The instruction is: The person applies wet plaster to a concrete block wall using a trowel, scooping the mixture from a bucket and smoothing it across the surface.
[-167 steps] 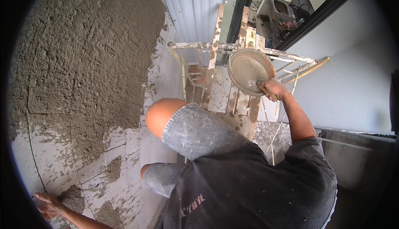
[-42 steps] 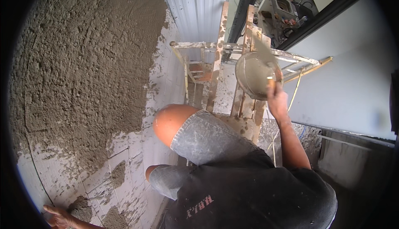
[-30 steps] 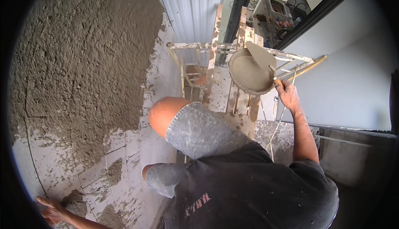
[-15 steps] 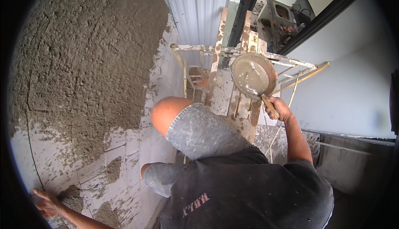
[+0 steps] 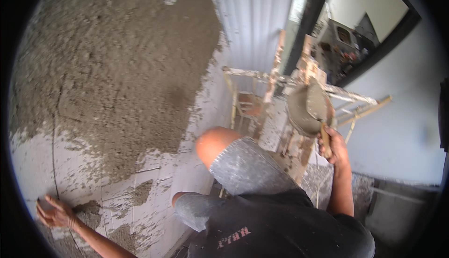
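My right hand point(image 5: 337, 146) grips the wooden handle of a trowel point(image 5: 325, 141). Grey wet mortar point(image 5: 316, 101) covers its blade, which is over a round bucket point(image 5: 297, 116) of the same mix. At the lower left, my left hand point(image 5: 57, 212) is against the block wall point(image 5: 33, 167), fingers spread and holding nothing. Rough grey plaster point(image 5: 121, 66) coats much of that wall. Lower down, bare white blocks show with splashes of mortar.
Mortar-spattered planks point(image 5: 271, 85) and a pipe-frame scaffold point(image 5: 252, 73) support the bucket ahead of me. Beyond are a corrugated white sheet point(image 5: 255, 19) and a dark-framed opening point(image 5: 397, 38) with a sink behind it. My bent knee point(image 5: 216, 145) is between wall and planks.
My right hand has lifted the trowel, and its mortar-laden blade now shows above the bucket. My left hand remains at the wall. The whole view has shifted, with the scene lying farther right.
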Motion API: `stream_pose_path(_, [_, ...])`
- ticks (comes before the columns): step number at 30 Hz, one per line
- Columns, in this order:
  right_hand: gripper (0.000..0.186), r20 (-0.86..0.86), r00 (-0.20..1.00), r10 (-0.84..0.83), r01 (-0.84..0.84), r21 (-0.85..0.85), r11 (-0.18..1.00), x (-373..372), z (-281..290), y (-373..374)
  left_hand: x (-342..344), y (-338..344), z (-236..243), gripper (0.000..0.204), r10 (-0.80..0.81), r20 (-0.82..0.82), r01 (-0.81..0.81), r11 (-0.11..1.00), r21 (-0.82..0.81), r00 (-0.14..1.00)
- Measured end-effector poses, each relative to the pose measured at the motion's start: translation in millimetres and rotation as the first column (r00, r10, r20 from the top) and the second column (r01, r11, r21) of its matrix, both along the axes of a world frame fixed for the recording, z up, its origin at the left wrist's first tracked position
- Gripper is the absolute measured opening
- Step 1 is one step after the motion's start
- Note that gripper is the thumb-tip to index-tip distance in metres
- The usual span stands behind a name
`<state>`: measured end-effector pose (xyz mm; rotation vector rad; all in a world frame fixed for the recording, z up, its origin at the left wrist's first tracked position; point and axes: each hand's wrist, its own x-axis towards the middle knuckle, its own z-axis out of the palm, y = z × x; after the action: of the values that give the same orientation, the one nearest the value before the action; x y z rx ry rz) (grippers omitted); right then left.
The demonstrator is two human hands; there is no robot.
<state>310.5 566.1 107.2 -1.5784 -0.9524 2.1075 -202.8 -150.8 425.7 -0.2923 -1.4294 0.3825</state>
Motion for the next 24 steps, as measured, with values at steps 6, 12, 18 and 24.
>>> stream_pose_path(6, [0.028,-0.307,0.935,-0.179,0.212,0.079,0.974,-84.0,62.5,24.9,24.3,56.1,1.0,0.060,0.021,0.039,-0.020,1.000,-0.018,0.999])
stream_pose_path(12, [0.022,-0.490,0.794,-0.361,0.602,0.547,0.582,-294.3,53.0,59.2,34.8,54.7,-2.8,0.061,0.050,0.061,-0.050,0.999,-0.001,0.997])
stream_pose_path(18, [0.028,-0.249,0.934,0.258,-0.052,0.617,0.785,-530.2,28.2,-60.8,28.4,76.3,-10.4,0.064,-0.045,0.089,0.046,0.999,-0.004,0.995])
stream_pose_path(24, [0.020,-0.394,0.634,0.665,-0.169,0.769,0.616,-425.0,96.9,-170.3,27.8,54.6,-5.9,0.064,0.016,0.112,-0.018,1.000,0.012,0.994])
